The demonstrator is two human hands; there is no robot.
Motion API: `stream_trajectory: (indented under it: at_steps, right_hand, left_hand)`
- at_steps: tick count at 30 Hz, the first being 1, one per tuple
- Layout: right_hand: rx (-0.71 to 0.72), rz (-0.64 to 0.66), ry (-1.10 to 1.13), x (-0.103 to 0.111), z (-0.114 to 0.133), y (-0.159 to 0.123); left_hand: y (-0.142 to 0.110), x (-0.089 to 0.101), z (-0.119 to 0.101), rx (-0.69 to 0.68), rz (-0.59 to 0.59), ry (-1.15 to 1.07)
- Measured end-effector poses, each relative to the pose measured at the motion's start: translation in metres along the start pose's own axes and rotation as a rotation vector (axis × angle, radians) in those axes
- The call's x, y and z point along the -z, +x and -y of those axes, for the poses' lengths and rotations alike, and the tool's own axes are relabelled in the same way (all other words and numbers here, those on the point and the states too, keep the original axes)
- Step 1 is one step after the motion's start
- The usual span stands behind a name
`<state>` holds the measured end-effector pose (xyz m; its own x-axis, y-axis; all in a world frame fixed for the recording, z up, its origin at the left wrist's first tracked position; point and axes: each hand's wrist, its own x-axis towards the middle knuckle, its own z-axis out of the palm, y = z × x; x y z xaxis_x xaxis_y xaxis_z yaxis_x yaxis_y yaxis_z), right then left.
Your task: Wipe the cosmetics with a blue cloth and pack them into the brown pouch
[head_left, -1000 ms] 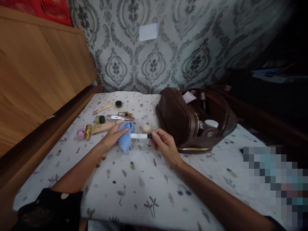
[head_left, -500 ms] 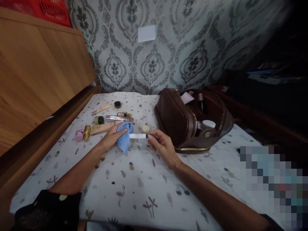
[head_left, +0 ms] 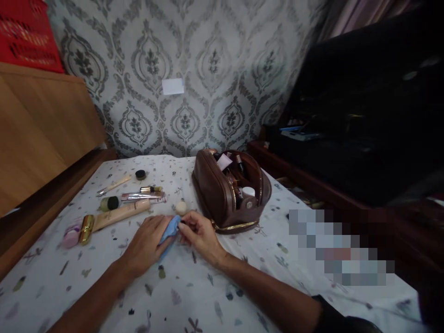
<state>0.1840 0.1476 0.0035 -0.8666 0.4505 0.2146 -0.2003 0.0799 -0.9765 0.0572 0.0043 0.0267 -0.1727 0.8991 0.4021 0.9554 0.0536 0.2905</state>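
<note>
My left hand [head_left: 147,240] is closed around a blue cloth [head_left: 169,230], which is folded over a slim white cosmetic pen. Most of the pen is hidden under the cloth and fingers; only its dark end [head_left: 181,223] shows. That end is pinched between the fingertips of my right hand [head_left: 201,235]. Both hands meet just above the tabletop. Right behind them lies a round cream-coloured item [head_left: 181,207]. A beige squeeze tube [head_left: 121,214] rests to the left of my left hand.
An open brown cosmetic bag [head_left: 215,199] stands to the right, holding several items. At left lie a gold tube [head_left: 86,229], a pink-capped bottle [head_left: 71,235], a green jar [head_left: 109,203], a silvery tube [head_left: 142,197] and a small black-lidded pot [head_left: 140,174]. A wooden cabinet [head_left: 45,125] borders the left.
My left hand and the cloth have slid right along the pen, covering its white barrel up to my right fingertips. The camera view has turned right and upward.
</note>
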Motion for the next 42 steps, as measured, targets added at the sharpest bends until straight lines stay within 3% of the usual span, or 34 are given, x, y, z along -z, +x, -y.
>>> stream_trajectory:
  at_steps: [12, 20, 26, 32, 38, 42]
  right_hand:
    - [0.002, -0.169, 0.083, 0.005, 0.001, 0.008]
    - [0.037, -0.044, 0.107, 0.009, 0.011, 0.009]
    - [0.044, -0.133, 0.159, 0.014, 0.013, 0.015]
    - [0.041, -0.146, 0.167, 0.014, 0.02, 0.015]
    - [0.02, -0.19, 0.141, 0.013, 0.027, 0.011]
    - [0.096, -0.189, -0.01, 0.013, 0.045, 0.006]
  left_hand:
    - [-0.003, 0.004, 0.026, 0.135, 0.157, -0.018]
    - [0.002, 0.014, 0.028, 0.181, 0.257, -0.356]
    - [0.004, 0.016, 0.027, 0.286, 0.251, -0.561]
    - [0.003, 0.013, 0.024, 0.453, 0.272, -0.906]
    - [0.005, 0.013, 0.026, 0.453, 0.255, -1.033]
    - [0.005, 0.014, 0.027, 0.435, 0.28, -1.096]
